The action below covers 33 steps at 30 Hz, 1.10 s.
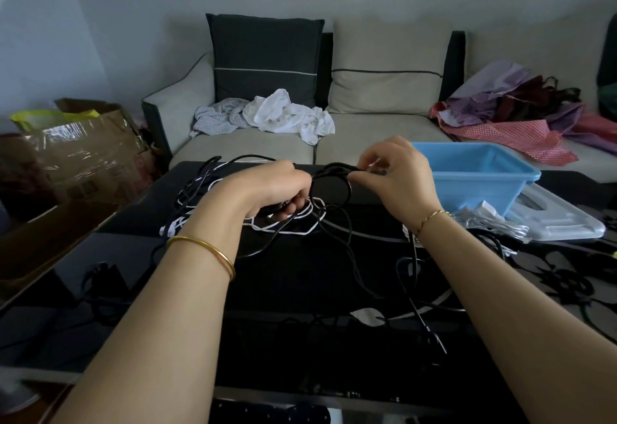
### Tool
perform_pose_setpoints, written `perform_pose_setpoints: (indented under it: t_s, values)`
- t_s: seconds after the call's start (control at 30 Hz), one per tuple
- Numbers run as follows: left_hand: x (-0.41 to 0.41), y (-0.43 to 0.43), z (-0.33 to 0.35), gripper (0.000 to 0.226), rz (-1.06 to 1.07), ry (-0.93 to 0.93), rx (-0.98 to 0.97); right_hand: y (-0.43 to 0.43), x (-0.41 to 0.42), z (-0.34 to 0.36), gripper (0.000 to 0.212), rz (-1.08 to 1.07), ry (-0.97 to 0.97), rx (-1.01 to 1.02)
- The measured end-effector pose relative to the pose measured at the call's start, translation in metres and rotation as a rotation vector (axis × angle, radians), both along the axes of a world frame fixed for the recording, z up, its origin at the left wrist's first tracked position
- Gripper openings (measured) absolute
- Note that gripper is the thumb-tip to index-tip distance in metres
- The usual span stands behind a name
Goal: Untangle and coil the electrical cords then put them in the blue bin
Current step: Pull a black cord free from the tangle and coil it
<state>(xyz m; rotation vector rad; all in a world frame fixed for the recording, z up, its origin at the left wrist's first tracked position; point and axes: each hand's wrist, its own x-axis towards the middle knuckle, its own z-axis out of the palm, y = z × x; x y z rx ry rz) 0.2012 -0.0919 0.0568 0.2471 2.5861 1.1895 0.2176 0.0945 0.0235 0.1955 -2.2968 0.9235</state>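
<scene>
A tangle of black cords and a flat white cord lies on the dark glass table. My left hand grips a bundle of black cord, fingers curled round it. My right hand pinches the top of a small black cord loop held above the table between both hands. Loose black strands hang from the loop down to the table. The blue bin stands to the right of my right hand and looks empty.
A clear plastic lid lies under the bin, with white cords beside it. A sofa with clothes stands behind the table. Cardboard boxes sit at the left. A patterned rug covers the floor at the right.
</scene>
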Motion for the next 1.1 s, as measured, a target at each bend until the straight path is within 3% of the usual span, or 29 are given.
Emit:
perform_pose_setpoints:
  t_s: [0.13,0.2,0.27,0.4,0.47,0.6,0.67,0.73,0.87,1.0,1.1]
  values:
    - [0.004,-0.005,0.010,0.015,0.011,0.061,-0.051,0.000,-0.007,-0.005,0.007,0.152,-0.231,-0.443]
    - [0.006,-0.010,0.016,0.014,0.009,0.041,0.001,0.009,-0.011,-0.013,0.008,0.110,-0.267,-0.554]
    - [0.008,-0.013,0.020,0.012,-0.015,-0.034,0.129,0.021,-0.018,-0.027,0.007,-0.050,-0.278,-0.409]
    - [0.010,-0.009,0.019,0.009,-0.028,-0.187,0.351,0.018,-0.020,-0.043,0.020,-0.240,-0.430,0.203]
    - [0.008,-0.007,0.014,0.008,-0.026,-0.264,0.417,0.009,-0.022,-0.041,0.039,-0.197,-0.316,0.242]
    - [0.002,-0.005,0.006,0.017,-0.019,-0.338,0.567,-0.010,-0.011,-0.015,0.045,-0.023,-0.016,-0.405]
    - [0.000,-0.003,0.001,0.017,-0.009,-0.324,0.584,-0.011,-0.002,-0.002,0.041,-0.058,0.110,-0.499]
    - [-0.001,0.000,-0.003,0.015,-0.019,-0.301,0.567,-0.016,0.007,0.007,0.037,-0.013,0.099,-0.420]
    - [0.001,0.009,-0.008,0.025,-0.040,-0.270,0.557,-0.036,0.012,0.008,0.033,0.343,-0.251,-0.214]
    - [0.003,0.010,-0.012,0.027,-0.006,-0.223,0.495,-0.039,0.009,0.002,0.031,0.296,-0.283,0.118]
    - [0.004,0.011,-0.014,0.028,-0.015,-0.192,0.399,-0.038,0.009,-0.004,0.027,0.288,-0.337,0.178]
